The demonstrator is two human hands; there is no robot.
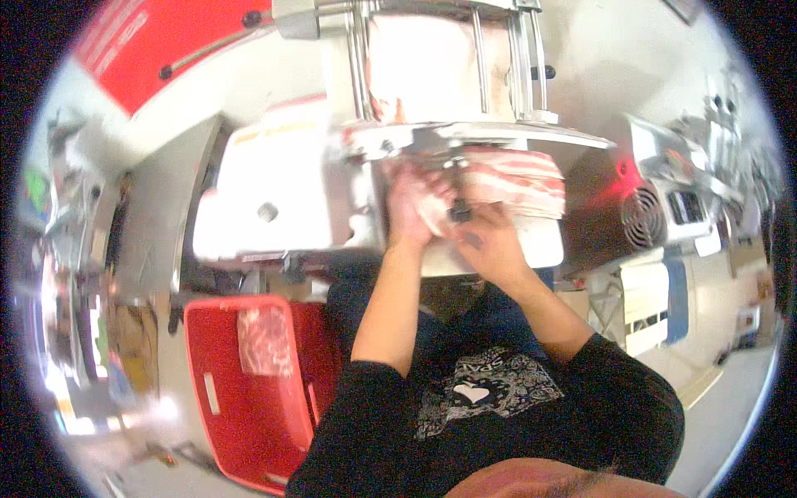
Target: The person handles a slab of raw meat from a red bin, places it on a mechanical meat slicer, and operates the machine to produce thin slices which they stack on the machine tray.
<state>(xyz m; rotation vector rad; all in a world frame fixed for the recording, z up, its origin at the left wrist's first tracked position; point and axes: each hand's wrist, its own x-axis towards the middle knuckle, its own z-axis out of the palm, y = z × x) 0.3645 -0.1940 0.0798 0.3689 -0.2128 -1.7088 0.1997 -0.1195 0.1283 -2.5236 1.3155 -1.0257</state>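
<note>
Blurred by motion, my left hand is just under the front of a metal meat slicer, its fingers curled. My right hand is close beside it, fingers bent inward. A pale strip lies between the hands; I cannot tell whether it is meat or who grips it. A dark knob-like part shows by the right fingertips. Streaked pork slices lie in a neat stack beyond my right hand, on a white board. Above the blade area, a large pale slab of meat sits between the slicer's metal rods.
The slicer's white housing stands to the left. A red plastic crate with a piece of meat inside is at my lower left. At right are a machine with a round vent grille and a red light. A red panel is upper left.
</note>
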